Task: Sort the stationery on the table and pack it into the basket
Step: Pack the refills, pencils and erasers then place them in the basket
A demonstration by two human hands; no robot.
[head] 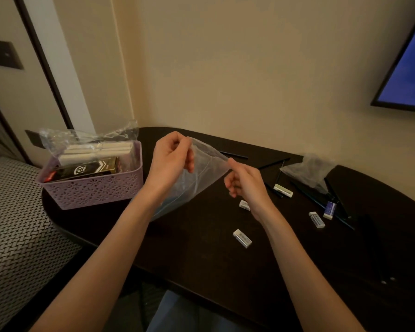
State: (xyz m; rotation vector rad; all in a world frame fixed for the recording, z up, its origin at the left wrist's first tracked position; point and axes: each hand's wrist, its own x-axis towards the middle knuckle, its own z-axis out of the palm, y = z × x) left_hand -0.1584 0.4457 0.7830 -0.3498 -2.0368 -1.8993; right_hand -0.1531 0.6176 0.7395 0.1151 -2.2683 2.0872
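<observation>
At the far left of the dark oval worktop (201, 248) stands a lilac plastic basket with a pierced flower pattern (93, 188), and inside it lie a black and gold carton (91, 170) and a crinkled clear bag of pale sticks (93, 147). Just right of the basket, held above the worktop, a clear plastic bag (201, 171) is stretched between both hands. The left hand (171, 159) pinches the bag's upper edge with curled fingers, and the right hand (246, 180) pinches the opposite corner between thumb and fingers, so the sheet hangs slanting down toward the near left. Below the right hand, several small white erasers lie apart on the worktop: one (244, 205) just beside the wrist, one (242, 238) nearer, and a longer white one (283, 190) farther right. Farther right again are another white eraser (316, 219) and a blue-sleeved eraser (329, 210), close together. Dark pencils (309, 197) lie scattered around them, some under a second crumpled clear bag (307, 171) at the far right. On the wall above, a blue-lit screen (408, 75) hangs at the right edge.
</observation>
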